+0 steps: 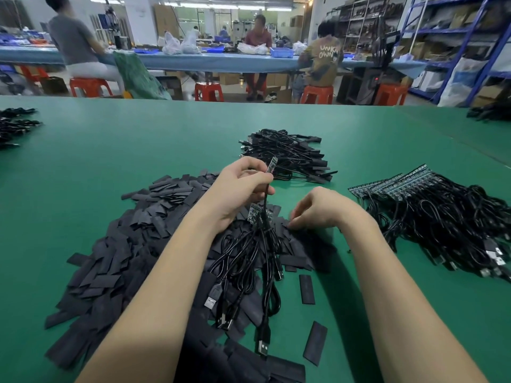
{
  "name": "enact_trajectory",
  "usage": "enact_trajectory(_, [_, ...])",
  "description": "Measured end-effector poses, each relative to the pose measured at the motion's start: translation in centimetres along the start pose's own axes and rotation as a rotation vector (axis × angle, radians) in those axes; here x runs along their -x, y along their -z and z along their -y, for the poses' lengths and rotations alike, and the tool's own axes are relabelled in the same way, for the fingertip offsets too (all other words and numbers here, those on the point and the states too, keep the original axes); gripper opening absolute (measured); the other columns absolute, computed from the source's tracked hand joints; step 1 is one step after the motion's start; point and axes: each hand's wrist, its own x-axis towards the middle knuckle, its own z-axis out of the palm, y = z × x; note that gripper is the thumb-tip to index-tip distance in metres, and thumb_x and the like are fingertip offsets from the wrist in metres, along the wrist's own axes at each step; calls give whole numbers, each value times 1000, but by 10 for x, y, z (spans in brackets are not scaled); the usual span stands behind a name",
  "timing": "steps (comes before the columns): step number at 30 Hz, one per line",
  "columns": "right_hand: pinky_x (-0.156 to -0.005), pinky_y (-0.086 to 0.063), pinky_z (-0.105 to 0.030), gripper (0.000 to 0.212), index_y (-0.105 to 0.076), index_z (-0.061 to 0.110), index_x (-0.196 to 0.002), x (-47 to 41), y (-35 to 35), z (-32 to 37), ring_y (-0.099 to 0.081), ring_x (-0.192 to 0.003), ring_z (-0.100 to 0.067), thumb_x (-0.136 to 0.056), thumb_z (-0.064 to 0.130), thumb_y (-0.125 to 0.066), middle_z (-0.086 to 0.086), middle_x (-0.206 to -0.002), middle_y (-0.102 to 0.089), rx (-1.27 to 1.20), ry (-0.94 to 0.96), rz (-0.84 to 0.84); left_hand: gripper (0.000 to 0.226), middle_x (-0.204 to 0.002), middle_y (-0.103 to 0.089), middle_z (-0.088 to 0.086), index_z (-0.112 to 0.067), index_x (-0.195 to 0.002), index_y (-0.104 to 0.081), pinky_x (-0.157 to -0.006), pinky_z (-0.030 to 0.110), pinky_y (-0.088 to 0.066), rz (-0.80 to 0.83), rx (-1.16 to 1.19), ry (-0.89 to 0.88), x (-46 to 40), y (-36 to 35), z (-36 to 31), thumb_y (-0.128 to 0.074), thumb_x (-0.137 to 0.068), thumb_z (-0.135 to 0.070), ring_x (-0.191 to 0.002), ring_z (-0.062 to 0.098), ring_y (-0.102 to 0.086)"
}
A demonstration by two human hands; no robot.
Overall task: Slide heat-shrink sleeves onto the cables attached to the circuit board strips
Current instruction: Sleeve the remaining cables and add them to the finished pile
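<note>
Here, one circuit board strip [271, 164] stands tilted above the green table [110, 150], pinched with its black cable [265, 200] by the left hand [243, 189]. Right hand [318, 210] fingertips pinch into the heat-shrink sleeve pile [132, 244]; what they hold, I cannot tell.

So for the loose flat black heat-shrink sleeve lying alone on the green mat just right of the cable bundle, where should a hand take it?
Probably pinch the flat black heat-shrink sleeve across its long edges near one short end, coming from above on its right. It lies flat and apart from the pile of sleeves, with bare green mat on that side, and a grip near one end leaves the other end free for the black cable held in the left hand.
</note>
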Motion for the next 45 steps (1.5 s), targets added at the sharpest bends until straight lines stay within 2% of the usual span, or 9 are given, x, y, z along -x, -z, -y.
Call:
enact_trajectory(4, [-66, -44, -24, 20, -67, 25, -68, 1, -1, 6, -59, -69, -12, -81, 31, -81, 8, -72, -68, -44, 29, 14, 16, -72, -65, 2, -14, -88, -59, -57, 17, -50, -9, 47, 23, 0, 1, -1, -65, -94, -1, -62, 10, -67])
enact_trajectory(7, [-53, -40, -20, 22, -62, 21, -70, 5, 3, 5, -51, -61, -11, -87, 23, -76, 2, -73, -67, -506, 82, -9, 14, -76, -69, 3, -14, -89, -61, -57, 17, -49, 24, 89, 48, 2, 5, -3, -67, -93, -3, -66, 12, -69])
enact_trajectory(11, [-55, -49, -16, 17, -61, 16, -87, 9, 7, 7, -60, -62, -10, -83, 16, -78, -5, -87, -74, -1280, 274, 12, 16, -80, -73, 5, -17, -89, -58, -60, 17, -53, 84, 183, 90, 3, 9, -6, -65, -94, -4, -65, 12, -69])
enact_trajectory(14, [-63, -54, -15, 29, -69, 13, -100, 12, 9, 7, -68, -72, -10, -73, 18, -80, -3, -95, -75, -1479, 362, 5, 20, -77, -73, 5, -18, -84, -56, -60, 17, -54, 128, 204, 122, 4, 8, -7, -65, -93, -3, -61, 10, -67])
enact_trajectory(18, [-71, -55, -15, 22, -78, 19, -94, 12, 8, 7, -71, -85, -9, -73, 17, -79, 0, -100, -76, -1536, 404, -20, 21, -80, -74, 6, -18, -82, -55, -57, 17, -53, 181, 181, 166, 5, 8, -7, -67, -92, -4, -60, 9, -66])
enact_trajectory(34, [-79, -56, -19, 16, -79, 16, -87, 12, 3, 8, -72, -87, -11, -74, 7, -77, -5, -97, -77, -1504, 495, -64, 20, -82, -75, 6, -14, -84, -55, -65, 18, -55, 247, 147, 141, 4, 12, -6, -74, -76, -12, -61, 8, -62])
enact_trajectory(37, [-78, -55, -18, 15, -81, 18, -84, 14, 5, 7, -72, -87, -8, -74, 9, -75, -3, -96, -78, -1451, 477, -1, 19, -79, -74, 6, -14, -84, -54, -67, 19, -55, 283, 100, 131, 5, 16, -7, -71, -83, -6, -63, 10, -62])
enact_trajectory(40, [-74, -56, -18, 15, -82, 20, -82, 15, 5, 4, -71, -80, -4, -74, 10, -75, -1, -93, -78, -1404, 456, 88, 24, -79, -74, 7, -15, -85, -55, -73, 20, -52, 351, 10, 122, 7, 22, -11, -76, -73, -13, -67, 13, -62])
enact_trajectory(45, [-72, -57, -18, 31, -82, 18, -83, 19, 4, 1, -72, -81, -7, -54, 19, -92, -2, -92, -78, -1414, 461, 226, 27, -82, -71, 9, -15, -86, -55, -67, 17, -53, 393, -18, 124, 9, 27, -12, -79, -76, -8, -61, 10, -62])
